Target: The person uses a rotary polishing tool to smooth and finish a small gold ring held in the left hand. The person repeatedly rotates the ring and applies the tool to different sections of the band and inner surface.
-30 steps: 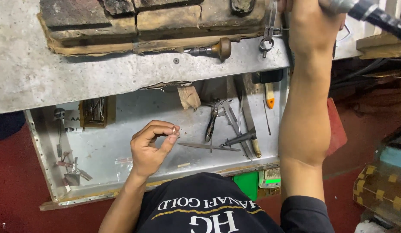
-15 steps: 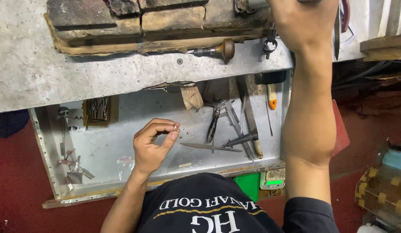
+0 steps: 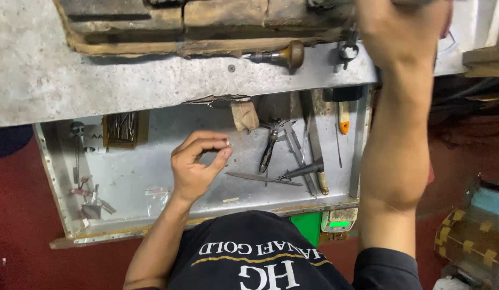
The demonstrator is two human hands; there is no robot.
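We record the left hand [image 3: 198,164] hovering over the shallow grey metal drawer tray [image 3: 136,161], thumb and forefinger pinched on a tiny pale piece [image 3: 227,143], too small to identify. To the right of that hand in the tray lie dark pliers [image 3: 270,147], a slim flat metal file [image 3: 263,177] and an orange-handled tool [image 3: 343,119]. Left of it sits a small brown box of pins [image 3: 123,128]. The right hand [image 3: 402,24] reaches past the tray's far edge to the scarred grey benchtop [image 3: 99,80]; we cannot tell its grip. Near it a wooden-knobbed graver [image 3: 281,55] rests on the bench.
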